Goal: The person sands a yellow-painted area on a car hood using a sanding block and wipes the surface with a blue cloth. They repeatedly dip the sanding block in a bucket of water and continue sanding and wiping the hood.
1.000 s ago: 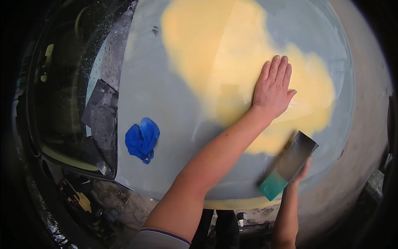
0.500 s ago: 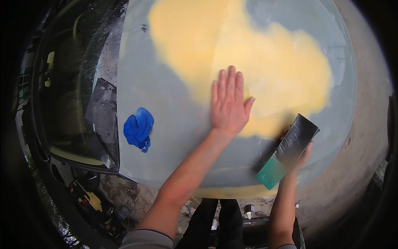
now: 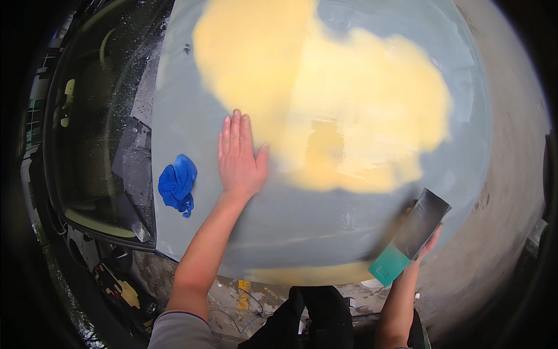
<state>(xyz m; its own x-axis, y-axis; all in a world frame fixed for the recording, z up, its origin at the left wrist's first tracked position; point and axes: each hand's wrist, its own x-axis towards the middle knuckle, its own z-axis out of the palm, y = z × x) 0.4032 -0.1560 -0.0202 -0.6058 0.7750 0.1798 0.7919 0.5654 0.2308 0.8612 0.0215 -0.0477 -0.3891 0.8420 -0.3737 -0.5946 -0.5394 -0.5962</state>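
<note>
My left hand [image 3: 241, 166] lies flat on the grey car hood [image 3: 273, 232], fingers stretched out and close together, at the left edge of a large yellow patch [image 3: 372, 87]. Near the hood's front right, my right hand [image 3: 429, 244] grips a long sanding block [image 3: 414, 224] from its right side. Dark sheet, apparently sandpaper, covers most of the block, while its near end shows bare teal. The block is tilted and casts a shadow on the hood; some of my right fingers are hidden behind it. A darker yellow mark [image 3: 325, 145] shows within the patch.
A crumpled blue cloth [image 3: 178, 185] rests on the hood's left part, beside the windshield [image 3: 87, 157]. Dark sheets [image 3: 133, 154] lie along the windshield's base. Below the hood's near edge are my legs [image 3: 317, 311], a cable and a yellow-marked floor [image 3: 244, 294].
My left hand has slid left across the hood, off the yellow patch's middle, uncovering the darker mark. My right hand and the sanding block have shifted slightly nearer to me.
</note>
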